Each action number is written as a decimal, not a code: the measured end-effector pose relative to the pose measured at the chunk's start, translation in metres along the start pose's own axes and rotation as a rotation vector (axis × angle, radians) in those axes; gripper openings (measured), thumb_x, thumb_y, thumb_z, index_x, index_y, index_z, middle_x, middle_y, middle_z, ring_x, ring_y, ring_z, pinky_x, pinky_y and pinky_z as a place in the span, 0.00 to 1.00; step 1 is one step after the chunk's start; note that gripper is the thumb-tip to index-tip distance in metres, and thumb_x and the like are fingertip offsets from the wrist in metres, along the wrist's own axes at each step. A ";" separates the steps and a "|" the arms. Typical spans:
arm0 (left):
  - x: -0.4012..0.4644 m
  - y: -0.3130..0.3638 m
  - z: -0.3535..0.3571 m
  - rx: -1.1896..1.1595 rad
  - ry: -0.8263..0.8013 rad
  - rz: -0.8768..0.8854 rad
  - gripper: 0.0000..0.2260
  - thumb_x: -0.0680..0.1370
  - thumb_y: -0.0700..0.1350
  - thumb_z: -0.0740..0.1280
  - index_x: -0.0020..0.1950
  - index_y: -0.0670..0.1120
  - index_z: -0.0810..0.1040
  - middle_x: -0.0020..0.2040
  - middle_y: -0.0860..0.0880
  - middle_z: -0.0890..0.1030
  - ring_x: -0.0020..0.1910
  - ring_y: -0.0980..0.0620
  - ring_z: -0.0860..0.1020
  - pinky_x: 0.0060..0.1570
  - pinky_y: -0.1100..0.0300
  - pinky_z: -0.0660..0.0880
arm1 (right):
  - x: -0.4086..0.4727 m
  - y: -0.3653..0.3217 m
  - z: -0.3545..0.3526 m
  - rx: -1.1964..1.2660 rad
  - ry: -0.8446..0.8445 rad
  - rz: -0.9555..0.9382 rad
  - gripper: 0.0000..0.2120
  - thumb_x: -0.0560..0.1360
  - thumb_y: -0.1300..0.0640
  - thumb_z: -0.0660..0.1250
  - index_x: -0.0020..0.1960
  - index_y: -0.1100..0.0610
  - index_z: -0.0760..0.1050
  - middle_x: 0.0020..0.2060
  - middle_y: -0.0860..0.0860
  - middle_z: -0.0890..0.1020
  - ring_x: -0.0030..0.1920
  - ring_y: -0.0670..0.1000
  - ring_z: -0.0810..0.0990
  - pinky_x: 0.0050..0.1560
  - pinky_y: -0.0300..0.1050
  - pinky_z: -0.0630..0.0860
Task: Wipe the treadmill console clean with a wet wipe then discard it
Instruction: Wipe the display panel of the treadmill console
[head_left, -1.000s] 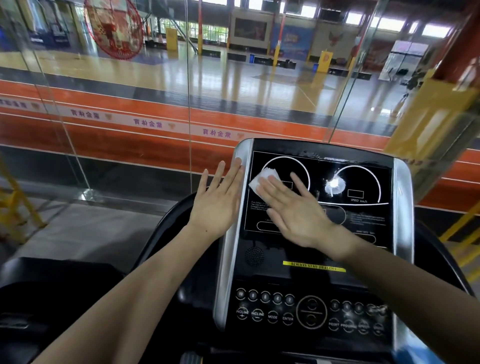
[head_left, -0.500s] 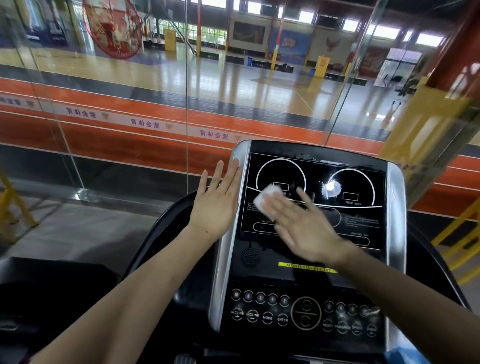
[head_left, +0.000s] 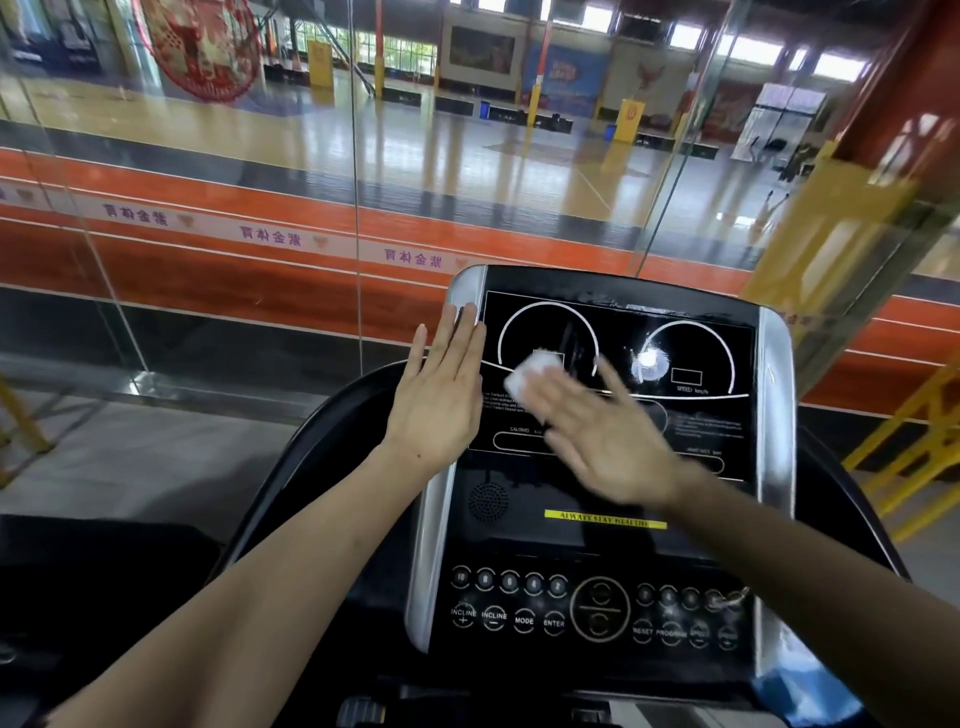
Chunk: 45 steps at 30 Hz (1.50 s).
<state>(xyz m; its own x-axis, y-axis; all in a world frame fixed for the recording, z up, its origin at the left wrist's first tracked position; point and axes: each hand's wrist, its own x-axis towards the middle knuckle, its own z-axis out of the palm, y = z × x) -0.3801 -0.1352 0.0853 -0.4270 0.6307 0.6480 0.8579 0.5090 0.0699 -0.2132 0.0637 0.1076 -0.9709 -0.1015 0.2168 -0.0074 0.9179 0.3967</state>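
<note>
Head view — right hand (head_left: 613, 441), blurred, seemingly presses wipe (head_left: 532, 380) on console (head_left: 623, 488).

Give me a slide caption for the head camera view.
Right hand presses a wet wipe across the treadmill console; left hand braces its side.

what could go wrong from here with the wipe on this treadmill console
1. The right hand presses the wet wipe with flat fingers, not gripping it, so it may slip free.
2. A downward stroke could reach the button rows and press INCLINE or MODE.
3. The left hand rests flat on the console's silver edge, covering a strip that may go unwiped.
</note>
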 end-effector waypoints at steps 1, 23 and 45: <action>-0.001 0.000 0.002 -0.002 0.012 -0.007 0.27 0.86 0.47 0.47 0.85 0.40 0.53 0.87 0.43 0.49 0.86 0.45 0.43 0.84 0.42 0.45 | 0.012 0.011 -0.009 0.017 0.007 0.080 0.30 0.87 0.44 0.43 0.87 0.49 0.50 0.85 0.47 0.53 0.86 0.50 0.51 0.83 0.67 0.38; -0.005 0.002 0.007 0.047 0.054 0.033 0.29 0.84 0.48 0.53 0.84 0.42 0.56 0.87 0.42 0.50 0.86 0.41 0.43 0.83 0.40 0.47 | -0.036 -0.062 0.028 0.161 0.055 0.138 0.28 0.89 0.45 0.47 0.87 0.48 0.49 0.86 0.46 0.53 0.86 0.47 0.48 0.84 0.65 0.40; 0.009 0.030 0.010 0.184 0.027 0.129 0.27 0.84 0.52 0.52 0.84 0.49 0.61 0.86 0.42 0.56 0.86 0.42 0.50 0.79 0.31 0.50 | -0.063 -0.033 0.032 0.367 0.117 0.903 0.32 0.85 0.40 0.34 0.87 0.48 0.41 0.86 0.45 0.44 0.85 0.47 0.36 0.84 0.62 0.33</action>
<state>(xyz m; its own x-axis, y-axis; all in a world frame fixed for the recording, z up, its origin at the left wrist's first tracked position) -0.3615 -0.1079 0.0856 -0.3071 0.6828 0.6629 0.8372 0.5250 -0.1530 -0.1591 0.0525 0.0522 -0.6182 0.6785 0.3968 0.6335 0.7289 -0.2596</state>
